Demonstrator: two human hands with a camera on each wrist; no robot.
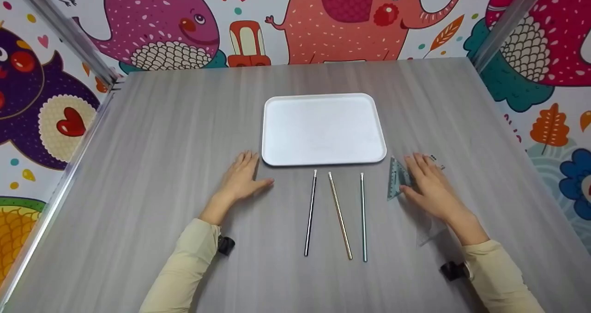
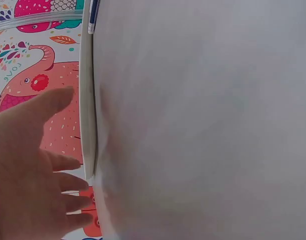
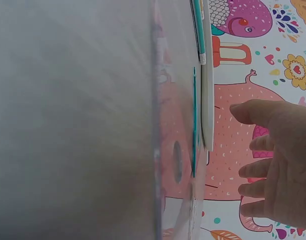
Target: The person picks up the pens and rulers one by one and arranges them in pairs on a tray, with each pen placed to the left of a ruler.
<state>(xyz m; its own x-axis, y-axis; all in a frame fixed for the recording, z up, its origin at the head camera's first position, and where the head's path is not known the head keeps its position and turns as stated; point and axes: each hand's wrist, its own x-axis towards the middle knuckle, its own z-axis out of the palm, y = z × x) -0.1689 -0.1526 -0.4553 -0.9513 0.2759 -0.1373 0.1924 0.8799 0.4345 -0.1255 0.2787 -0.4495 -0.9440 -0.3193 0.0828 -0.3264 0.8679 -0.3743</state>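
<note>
I read the left hand (image 1: 239,180) as spread, grasping nothing, just beside the left edge of the white tray (image 1: 323,130). The right hand (image 1: 431,190), fingers extended and grasping nothing, partly overlaps the teal set square (image 1: 393,179). Gaps separate three pencils (image 1: 340,216) near the tray's front edge.

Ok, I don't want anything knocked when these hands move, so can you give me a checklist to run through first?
1. White tray lying flat: ok.
2. Three pencils separate from one another: ok.
3. Left hand holding nothing: ok.
4. Teal set square fully in sight in the head view: not ok, the right hand partly covers it.
5. Right hand's fingers off the set square: cannot tell.
</note>
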